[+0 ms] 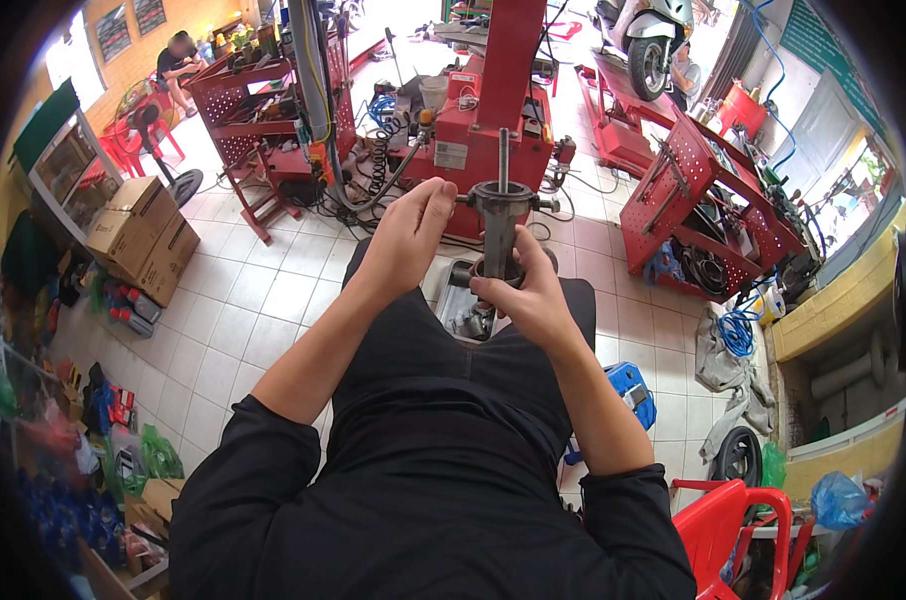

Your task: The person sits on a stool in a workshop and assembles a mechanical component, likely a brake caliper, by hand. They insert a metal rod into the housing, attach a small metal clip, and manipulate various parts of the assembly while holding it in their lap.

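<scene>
A: Head view, centre of the frame: the right hand is wrapped around the lower end of a grey metal tube, fingers closed on it; the tube stands upright, just above the person's lap.

B: And the left hand?

A: It sits just left of the tube's top, fingers curled; the fingertips meet the wide collar at the top of the tube; whether it truly grips or only touches, I cannot tell.

B: What tops the collar?

A: A thin rod rises straight up out of it; small studs stick out on either side of the collar.

B: Below the hands?

A: A grey metal part lies between the knees, on the white tile floor; black trousers and black sleeves fill the lower middle of the frame.

B: Farther out?

A: Behind the tube, upper centre, a red machine with a coiled hose; to the right a red pegboard cart; upper left a red shelf rack and cardboard boxes; a scooter at the top right; a red plastic chair at the lower right, a blue case just above it; another person sits at the upper left edge.
</scene>
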`<control>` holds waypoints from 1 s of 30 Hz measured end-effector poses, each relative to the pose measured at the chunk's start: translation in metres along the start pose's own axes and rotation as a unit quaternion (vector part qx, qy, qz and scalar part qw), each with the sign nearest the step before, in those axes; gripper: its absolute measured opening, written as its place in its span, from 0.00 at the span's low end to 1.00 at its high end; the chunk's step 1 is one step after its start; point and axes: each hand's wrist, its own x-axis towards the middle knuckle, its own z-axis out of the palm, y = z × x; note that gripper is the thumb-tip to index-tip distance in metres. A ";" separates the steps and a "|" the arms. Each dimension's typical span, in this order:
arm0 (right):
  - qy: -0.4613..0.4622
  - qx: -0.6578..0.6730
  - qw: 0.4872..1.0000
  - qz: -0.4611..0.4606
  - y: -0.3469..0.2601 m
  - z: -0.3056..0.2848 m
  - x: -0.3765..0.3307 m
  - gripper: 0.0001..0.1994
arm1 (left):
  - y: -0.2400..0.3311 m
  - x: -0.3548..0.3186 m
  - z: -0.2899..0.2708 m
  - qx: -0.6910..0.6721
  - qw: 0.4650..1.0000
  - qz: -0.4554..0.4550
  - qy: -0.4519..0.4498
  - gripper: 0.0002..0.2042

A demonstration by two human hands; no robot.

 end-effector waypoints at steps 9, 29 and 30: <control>0.012 -0.011 1.000 -0.019 0.000 0.000 0.001 0.27 | -0.005 0.003 -0.001 -0.068 0.997 -0.028 -0.021 0.14; -0.035 0.062 0.997 0.011 0.006 -0.012 0.005 0.26 | 0.002 0.002 -0.003 -0.040 0.993 0.105 0.041 0.09; -0.043 0.065 0.997 0.015 0.006 -0.013 0.005 0.25 | 0.002 0.002 -0.004 -0.026 0.991 0.127 0.041 0.09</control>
